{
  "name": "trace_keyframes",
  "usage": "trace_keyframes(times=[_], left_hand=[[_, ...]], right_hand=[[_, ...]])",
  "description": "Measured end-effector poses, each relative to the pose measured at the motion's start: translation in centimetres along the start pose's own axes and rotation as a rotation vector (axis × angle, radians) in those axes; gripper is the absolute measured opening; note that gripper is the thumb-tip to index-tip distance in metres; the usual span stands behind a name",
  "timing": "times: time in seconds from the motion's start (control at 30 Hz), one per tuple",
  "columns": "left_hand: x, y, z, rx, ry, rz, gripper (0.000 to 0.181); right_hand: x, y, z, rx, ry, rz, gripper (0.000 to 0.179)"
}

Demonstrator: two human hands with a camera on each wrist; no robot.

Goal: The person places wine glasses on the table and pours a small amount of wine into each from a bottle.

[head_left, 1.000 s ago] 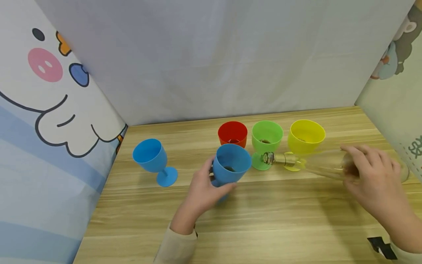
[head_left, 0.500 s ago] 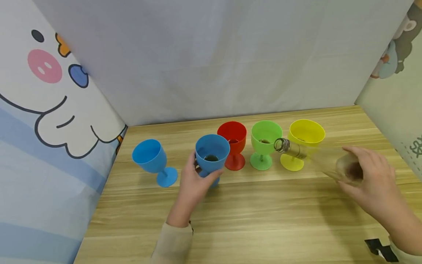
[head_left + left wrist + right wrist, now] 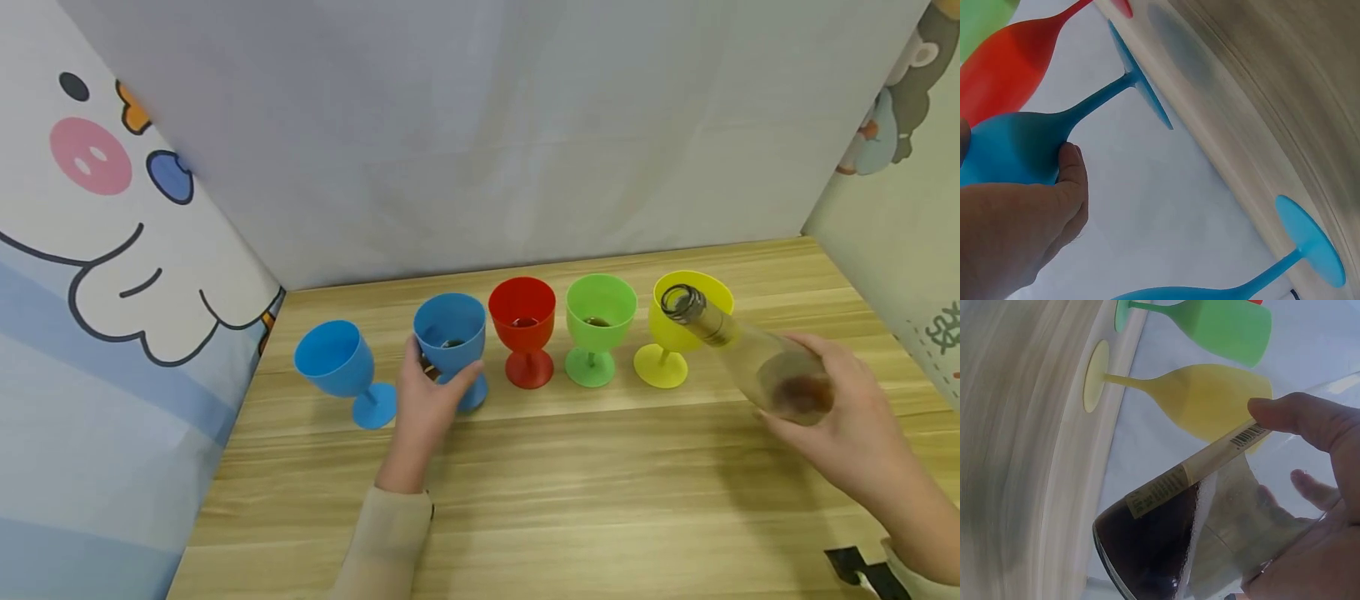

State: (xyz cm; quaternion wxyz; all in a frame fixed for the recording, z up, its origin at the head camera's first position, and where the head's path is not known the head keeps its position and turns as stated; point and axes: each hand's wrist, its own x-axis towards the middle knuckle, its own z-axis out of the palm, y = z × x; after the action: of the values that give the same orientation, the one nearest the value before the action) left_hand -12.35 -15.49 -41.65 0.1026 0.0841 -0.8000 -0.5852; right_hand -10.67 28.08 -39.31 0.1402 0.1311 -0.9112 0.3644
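Observation:
My left hand [image 3: 429, 387] grips the bowl of a blue goblet [image 3: 453, 337] with dark liquid inside. In the left wrist view this goblet's foot [image 3: 1141, 84] hangs just above the table, over its shadow. My right hand [image 3: 847, 425] holds a clear glass bottle [image 3: 742, 354], tilted with its neck up to the left. Dark liquid [image 3: 1147, 544] pools at the bottle's base. A red goblet [image 3: 523, 321], a green goblet [image 3: 600, 312] and a yellow goblet [image 3: 663, 329] stand in a row. Dark liquid shows in the red and green ones; the bottle's neck overlaps the yellow one.
A second blue goblet [image 3: 337, 362] stands at the left of the row, its bowl leaning left in the head view. The wooden table [image 3: 570, 500] meets a pale cloth wall [image 3: 450, 150] behind the goblets. Printed cartoon panels [image 3: 90, 275] border the sides.
My left hand has carried the blue goblet left and away from me, from before the red goblet to its left side. The bottle in my right hand has tipped more upright.

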Motion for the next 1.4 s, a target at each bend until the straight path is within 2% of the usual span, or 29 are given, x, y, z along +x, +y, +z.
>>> trace_keyframes(times=[0.17, 0.43, 0.67, 0.83, 1.0, 1.23, 1.4], left_hand=[[0.7, 0.0, 0.2, -0.019, 0.031, -0.009, 0.081], [1.8, 0.0, 0.7, -0.002, 0.035, -0.014, 0.083], [2.3, -0.8, 0.9, 0.005, 0.03, -0.023, 0.081], [2.5, -1.4, 1.0, -0.016, 0.021, -0.026, 0.08], [2.3, -1.3, 0.8, -0.028, 0.02, -0.033, 0.084], [1.2, -1.0, -0.2, -0.013, 0.004, -0.117, 0.096], [0.1, -0.7, -1.4, 0.087, -0.048, -0.173, 0.094]], right_hand=[[-0.2, -0.3, -0.3, 0.012, -0.012, 0.032, 0.098], [-0.2, -0.6, -0.6, 0.008, -0.016, 0.063, 0.098], [-0.4, -0.5, -0.4, 0.06, -0.026, 0.081, 0.098], [-0.3, -0.5, -0.3, 0.057, -0.016, 0.075, 0.098], [-0.2, -0.6, -0.4, 0.048, -0.013, 0.069, 0.097], [-0.1, -1.2, -0.4, 0.031, -0.012, 0.073, 0.096], [-0.1, -1.6, -0.3, 0.029, -0.01, 0.068, 0.097]])
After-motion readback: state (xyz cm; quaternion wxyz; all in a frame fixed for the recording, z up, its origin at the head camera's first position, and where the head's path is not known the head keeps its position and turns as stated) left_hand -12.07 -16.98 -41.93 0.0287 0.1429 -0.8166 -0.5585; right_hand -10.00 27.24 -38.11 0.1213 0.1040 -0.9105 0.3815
